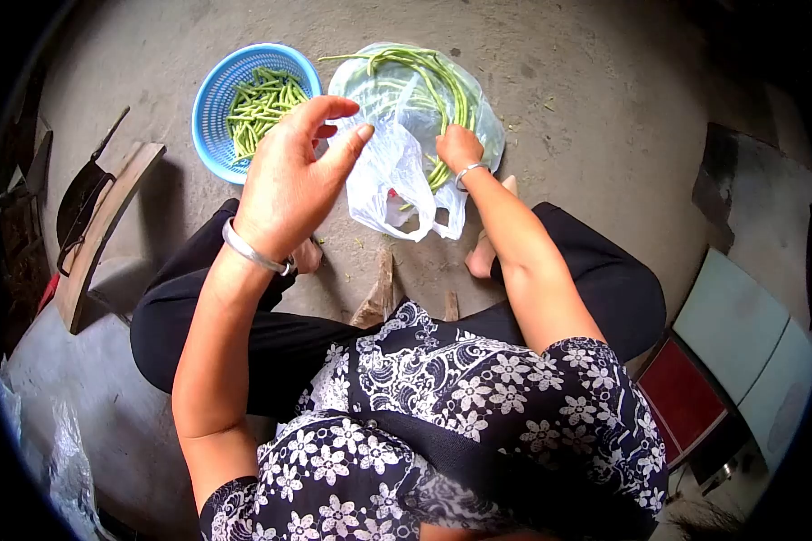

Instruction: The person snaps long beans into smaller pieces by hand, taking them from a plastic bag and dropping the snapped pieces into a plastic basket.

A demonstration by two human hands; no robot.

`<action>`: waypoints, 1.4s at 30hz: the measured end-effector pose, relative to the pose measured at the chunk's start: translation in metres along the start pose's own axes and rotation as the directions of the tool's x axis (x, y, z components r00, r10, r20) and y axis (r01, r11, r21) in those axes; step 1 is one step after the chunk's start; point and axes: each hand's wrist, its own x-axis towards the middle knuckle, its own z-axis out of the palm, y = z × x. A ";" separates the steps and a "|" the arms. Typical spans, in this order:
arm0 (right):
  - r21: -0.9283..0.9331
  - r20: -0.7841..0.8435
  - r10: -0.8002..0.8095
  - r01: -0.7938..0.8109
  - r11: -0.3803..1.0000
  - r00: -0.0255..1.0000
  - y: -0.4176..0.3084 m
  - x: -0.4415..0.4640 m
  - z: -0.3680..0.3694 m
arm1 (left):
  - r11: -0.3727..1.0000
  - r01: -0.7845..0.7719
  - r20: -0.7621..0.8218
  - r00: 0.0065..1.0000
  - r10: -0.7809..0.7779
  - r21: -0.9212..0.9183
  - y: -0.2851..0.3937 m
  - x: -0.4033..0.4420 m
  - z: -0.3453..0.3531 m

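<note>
1. Long green string beans (424, 61): one loose bundle on a spread plastic bag, looped toward the right grip. Overlapping, exact count not possible.
2. Right grip (461, 147): fingers closed around the bundle, near the bag's right side. One silver bangle (470, 171) on that wrist.
3. Left grip (290, 176): raised, partly open, gap between thumb and forefinger, nothing visible in it. One silver bangle (248, 250) on that wrist too.
4. Translucent pale-green and white plastic bag (383, 167): flat on the floor under the beans, handles toward the person. Could be two layered, can't tell. Small red mark on the white part, too small to read.
5. Round blue plastic basket (209, 120), qty 1: left of the bag. Holds many short green bean pieces (260, 106), piled, too many overlaps to count.
6. Grey concrete floor (586, 135): few green scraps around the bag.
7. Far left: one wooden board (108, 236), tilted, with a dark metal blade-like thing (83, 200) beside it.
8. Right: two pale-green panels, one dark-red panel (683, 397).
</note>
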 end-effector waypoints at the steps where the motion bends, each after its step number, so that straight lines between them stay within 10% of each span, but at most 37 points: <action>1: 0.000 -0.005 0.013 -0.013 1.000 1.000 -0.002 0.000 0.001 | 0.998 0.047 0.053 0.997 -0.049 0.042 0.007 -0.001 -0.004; 7: 0.189 -0.171 -0.123 0.155 0.970 0.978 -0.002 -0.002 -0.003 | 0.997 0.066 0.063 0.996 -0.064 -0.033 0.012 -0.002 -0.009; 13: 0.835 -0.056 -0.179 0.144 0.531 0.982 -0.011 -0.016 -0.049 | 0.985 -0.066 -0.028 0.998 0.062 -0.159 0.001 -0.001 -0.003; 19: 0.920 0.153 -0.423 0.027 0.390 0.893 -0.032 -0.061 -0.141 | 0.963 0.009 0.004 1.000 -0.008 -0.270 -0.015 0.008 0.007; 25: 0.990 -0.023 -0.581 0.099 0.099 0.813 -0.029 -0.127 -0.218 | 0.873 0.284 0.422 0.901 -0.101 -0.397 0.003 -0.001 0.019; 31: 0.980 -0.192 -0.530 0.135 -0.145 0.826 -0.013 -0.163 -0.250 | 0.761 0.343 0.637 0.762 0.119 -0.551 0.024 -0.018 0.018; 42: 0.939 -0.310 -0.408 0.210 -0.272 0.859 0.000 -0.158 -0.242 | 0.792 0.228 0.544 0.826 0.151 -0.566 0.025 -0.018 0.024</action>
